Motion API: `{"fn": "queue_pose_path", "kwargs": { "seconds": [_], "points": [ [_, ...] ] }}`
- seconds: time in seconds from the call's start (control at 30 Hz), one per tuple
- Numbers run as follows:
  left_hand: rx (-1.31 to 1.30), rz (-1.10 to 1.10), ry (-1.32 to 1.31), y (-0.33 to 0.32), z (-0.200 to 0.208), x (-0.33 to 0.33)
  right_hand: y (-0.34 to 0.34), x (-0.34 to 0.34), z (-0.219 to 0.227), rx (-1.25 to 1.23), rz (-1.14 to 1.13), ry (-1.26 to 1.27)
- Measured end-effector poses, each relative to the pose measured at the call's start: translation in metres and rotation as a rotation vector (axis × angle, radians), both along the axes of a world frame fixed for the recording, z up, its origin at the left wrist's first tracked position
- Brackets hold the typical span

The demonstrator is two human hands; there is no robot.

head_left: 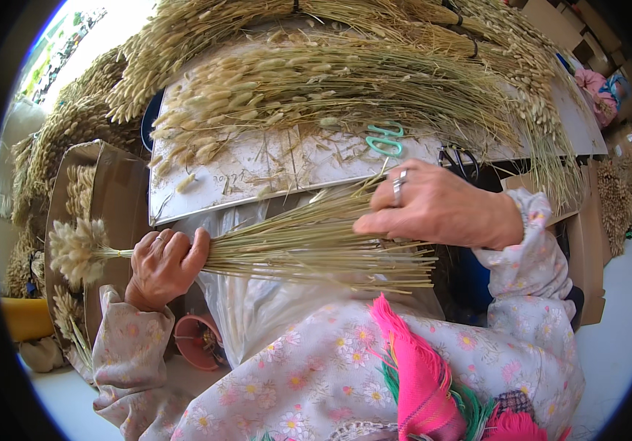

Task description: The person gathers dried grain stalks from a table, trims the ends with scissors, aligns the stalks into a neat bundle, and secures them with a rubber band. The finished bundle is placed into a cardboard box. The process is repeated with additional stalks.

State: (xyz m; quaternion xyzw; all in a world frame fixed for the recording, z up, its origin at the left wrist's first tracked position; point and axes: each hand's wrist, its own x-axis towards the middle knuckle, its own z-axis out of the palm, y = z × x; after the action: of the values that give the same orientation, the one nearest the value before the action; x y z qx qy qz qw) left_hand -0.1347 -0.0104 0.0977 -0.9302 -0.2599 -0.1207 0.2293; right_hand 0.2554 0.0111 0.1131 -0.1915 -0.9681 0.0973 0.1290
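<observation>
My left hand (pixel 165 264) is wrapped round a bundle of dried bunny tail grass just below its heads. The fluffy pale seed heads (pixel 79 250) stick out to the left of my fist. To the right, the long straw-coloured stems (pixel 294 246) fan out above my lap, with a blur among the lower ones. My right hand (pixel 433 206), with a ring on it, is curled at the upper stems, thumb and fingers closed on some of them. What lies inside its palm is hidden.
A white table (pixel 257 187) ahead carries a long heap of dried grass (pixel 316 92), tied bundles and teal-handled scissors (pixel 385 140). Black-handled scissors (pixel 459 160) lie at its edge. A cardboard box (pixel 103 191) with grass stands left; below are a reddish bucket (pixel 197 342) and clear plastic sheeting (pixel 239 316).
</observation>
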Motion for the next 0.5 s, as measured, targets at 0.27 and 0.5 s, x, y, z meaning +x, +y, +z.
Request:
{"fn": "queue_pose_path", "kwargs": {
  "seconds": [0.27,0.5],
  "points": [
    [-0.034,0.029,0.005,-0.004,-0.003,-0.007,0.002,-0.008,0.006,0.122,0.066,0.063],
    [-0.011,-0.002,-0.023,0.002,-0.007,-0.005,-0.005,-0.011,0.007,0.152,0.128,-0.144]
  ]
}}
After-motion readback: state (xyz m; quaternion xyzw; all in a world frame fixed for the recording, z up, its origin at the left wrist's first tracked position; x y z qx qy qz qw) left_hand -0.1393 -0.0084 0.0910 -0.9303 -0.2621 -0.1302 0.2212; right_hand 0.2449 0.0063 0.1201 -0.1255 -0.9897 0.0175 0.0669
